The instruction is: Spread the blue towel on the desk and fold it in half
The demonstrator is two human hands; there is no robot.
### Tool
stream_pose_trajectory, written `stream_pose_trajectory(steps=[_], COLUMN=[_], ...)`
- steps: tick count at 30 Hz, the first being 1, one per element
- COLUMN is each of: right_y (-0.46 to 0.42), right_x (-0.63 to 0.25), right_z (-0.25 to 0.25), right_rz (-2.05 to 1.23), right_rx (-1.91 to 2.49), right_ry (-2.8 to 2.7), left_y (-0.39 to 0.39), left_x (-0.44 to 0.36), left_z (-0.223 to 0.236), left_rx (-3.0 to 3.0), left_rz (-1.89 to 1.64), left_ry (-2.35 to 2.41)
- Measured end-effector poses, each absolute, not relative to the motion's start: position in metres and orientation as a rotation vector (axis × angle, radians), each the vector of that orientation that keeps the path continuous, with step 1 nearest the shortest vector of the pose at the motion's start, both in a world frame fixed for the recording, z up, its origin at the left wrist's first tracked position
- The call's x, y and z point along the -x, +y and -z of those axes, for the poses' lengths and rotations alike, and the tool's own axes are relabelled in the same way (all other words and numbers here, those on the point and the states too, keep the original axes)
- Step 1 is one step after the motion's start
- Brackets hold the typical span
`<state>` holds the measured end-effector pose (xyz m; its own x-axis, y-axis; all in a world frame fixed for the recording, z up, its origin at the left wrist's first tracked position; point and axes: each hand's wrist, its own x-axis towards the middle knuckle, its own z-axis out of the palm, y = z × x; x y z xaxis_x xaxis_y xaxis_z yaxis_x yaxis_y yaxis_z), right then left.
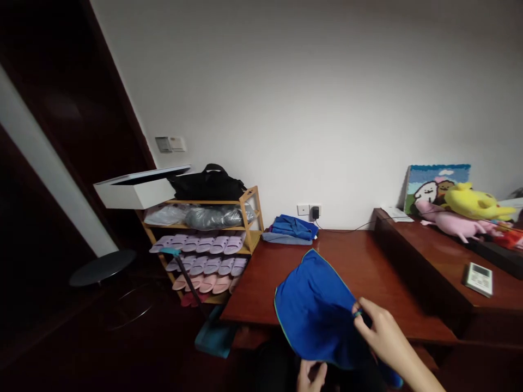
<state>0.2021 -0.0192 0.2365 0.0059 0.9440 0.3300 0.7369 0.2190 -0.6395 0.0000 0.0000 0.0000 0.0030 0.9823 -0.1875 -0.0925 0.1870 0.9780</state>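
Nearest the camera, a blue garment (314, 313) with green-piped edges hangs open in front of the person, over the near edge of a reddish wooden desk (392, 283). The right hand (386, 332) holds its side edge, the fingers (362, 306) pinched together on the cloth. The left hand (311, 378), cut off by the lower frame edge, lies at the garment's lower part; whether it grips the cloth cannot be told. At the far end of the desk, against the wall, lies a stack of folded blue clothes (292, 228), done, while the held garment remains unfolded. To the left stands a bamboo shoe rack (249, 218) bearing lilac slippers (208, 267). On a raised wooden ledge at right lies a white remote control (478, 279).
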Motion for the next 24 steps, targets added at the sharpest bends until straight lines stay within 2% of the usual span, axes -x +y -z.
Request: stream_pose_trajectory(steps=[5, 12, 14, 19, 22, 24], right_y=[-0.04, -0.066, -0.068, -0.052, -0.042, -0.039], right_x=[-0.214, -0.256, -0.262, -0.275, -0.273, -0.263], right_z=[-0.275, -0.291, -0.296, -0.285, -0.273, -0.268], right_rz=[-0.157, 0.202, 0.214, 0.25, 0.274, 0.117], right_rx=[1.411, 1.314, 1.311, 1.417, 1.517, 1.513], right_ry=[-1.767, -1.584, -1.57, -1.468, -1.465, -1.659], left_y=[0.028, 0.054, 0.064, 0.071, 0.055, 0.041], left_x=[-0.01, 0.014, 0.01, -0.026, -0.047, -0.056], left_z=[-0.018, -0.088, -0.112, -0.147, -0.163, -0.179], left_rx=[-1.034, -1.481, -1.709, -1.966, -1.963, -1.984], left_rz=[-1.309, -1.795, -1.724, -1.105, -1.156, -1.179], left_ry=[1.058, 1.6, 1.457, 1.037, 1.041, 1.006])
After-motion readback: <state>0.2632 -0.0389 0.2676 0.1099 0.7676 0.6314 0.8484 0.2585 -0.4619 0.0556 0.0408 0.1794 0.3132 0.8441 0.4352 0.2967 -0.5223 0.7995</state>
